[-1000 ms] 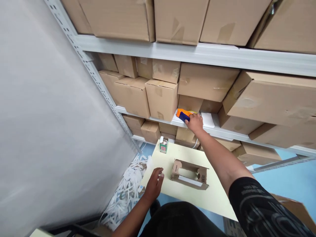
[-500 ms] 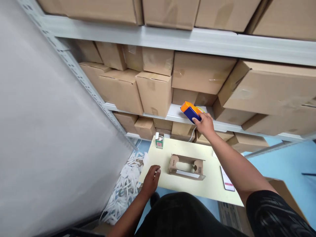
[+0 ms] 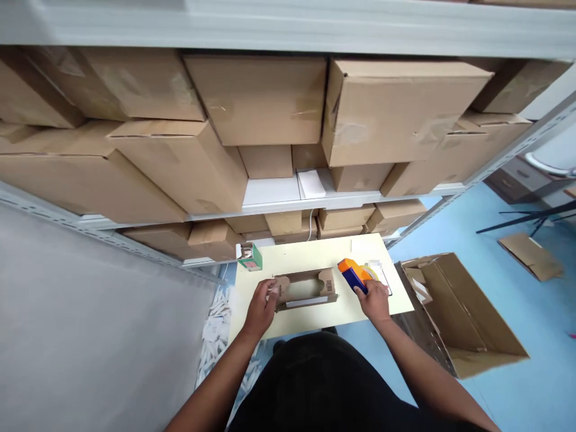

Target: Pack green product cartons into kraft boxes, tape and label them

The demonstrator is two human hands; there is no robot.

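Above the right side of the pale yellow rectangular table (image 3: 288,323), our right hand (image 3: 376,302) is gripping an orange-and-blue plastic tape dispenser (image 3: 354,277), fingers wrapping its near end, its long axis slanting and its orange end pointing far left. Our left hand (image 3: 261,309) is overlapping the left end of an open brown cardboard box (image 3: 328,283) lying lengthwise left to right; we cannot tell whether its bent fingers are pinching the cardboard. The dispenser and right hand are partly hiding a flat, dark-edged object (image 3: 383,276).
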